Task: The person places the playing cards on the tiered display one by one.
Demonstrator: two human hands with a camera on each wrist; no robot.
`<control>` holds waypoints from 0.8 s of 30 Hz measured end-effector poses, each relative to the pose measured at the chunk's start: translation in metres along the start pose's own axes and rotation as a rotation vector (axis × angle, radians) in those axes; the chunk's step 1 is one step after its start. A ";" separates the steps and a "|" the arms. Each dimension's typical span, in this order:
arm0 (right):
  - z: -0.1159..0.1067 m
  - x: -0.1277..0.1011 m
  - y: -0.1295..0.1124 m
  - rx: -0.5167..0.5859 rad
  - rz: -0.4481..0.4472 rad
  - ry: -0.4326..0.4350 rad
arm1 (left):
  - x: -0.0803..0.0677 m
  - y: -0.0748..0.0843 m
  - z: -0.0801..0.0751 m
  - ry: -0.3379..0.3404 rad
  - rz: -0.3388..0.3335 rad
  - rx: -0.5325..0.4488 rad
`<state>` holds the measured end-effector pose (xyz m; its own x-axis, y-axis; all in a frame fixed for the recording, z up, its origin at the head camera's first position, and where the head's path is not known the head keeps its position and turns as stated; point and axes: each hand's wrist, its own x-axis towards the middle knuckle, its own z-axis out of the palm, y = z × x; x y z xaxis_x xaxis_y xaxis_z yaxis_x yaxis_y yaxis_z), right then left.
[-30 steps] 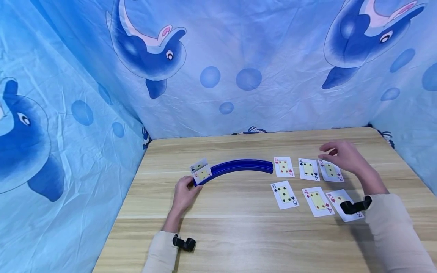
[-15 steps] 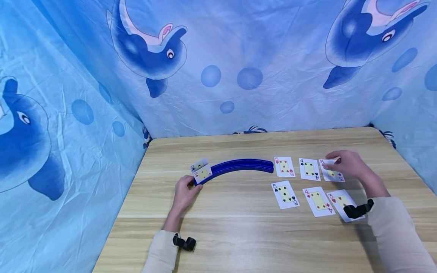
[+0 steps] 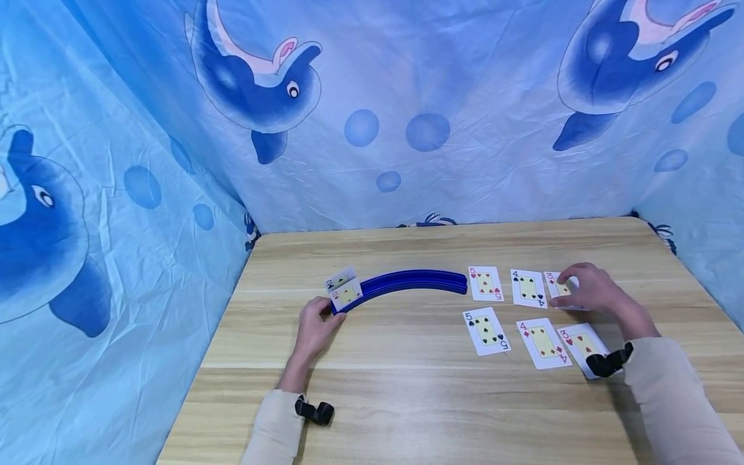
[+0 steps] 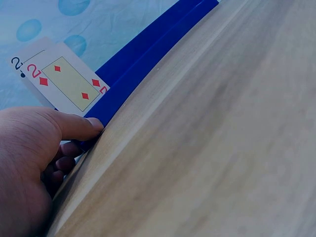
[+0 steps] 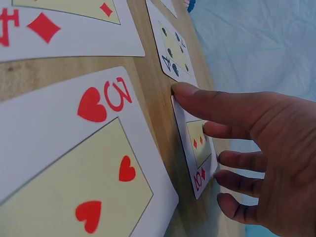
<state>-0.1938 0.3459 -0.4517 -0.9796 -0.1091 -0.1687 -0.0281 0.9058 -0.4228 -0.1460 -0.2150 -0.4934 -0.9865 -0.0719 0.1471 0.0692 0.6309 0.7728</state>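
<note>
The three of diamonds (image 3: 559, 289) lies flat on the counter (image 3: 407, 400) at the right of the frame, in the far row just beside the four of spades (image 3: 527, 287). The right hand (image 3: 587, 289) covers most of it, fingers (image 5: 212, 103) spread and nearly straight, thumb tip at its corner. Thin, light, bendy and probably slick, it is best slid or lifted by an edge; the left hand (image 3: 316, 326) grips the end of the blue card rack (image 3: 407, 282), with bare wood nearer the camera.

Bright, even, soft-shadowed light; sharp frames, wide-angle edge bending.
</note>
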 end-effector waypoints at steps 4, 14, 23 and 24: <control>0.000 0.000 0.001 -0.020 -0.002 -0.005 | 0.000 -0.001 0.001 0.009 0.012 0.008; -0.004 -0.002 -0.006 -0.038 0.036 -0.052 | 0.000 0.000 -0.001 -0.001 0.005 0.003; -0.004 -0.002 -0.007 -0.045 0.051 -0.058 | 0.000 -0.002 0.000 0.004 0.006 0.000; -0.004 -0.002 -0.008 -0.044 0.055 -0.059 | 0.000 -0.002 0.000 0.004 0.008 0.001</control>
<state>-0.1926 0.3409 -0.4446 -0.9665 -0.0811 -0.2434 0.0159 0.9280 -0.3722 -0.1462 -0.2162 -0.4955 -0.9853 -0.0704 0.1559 0.0768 0.6323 0.7709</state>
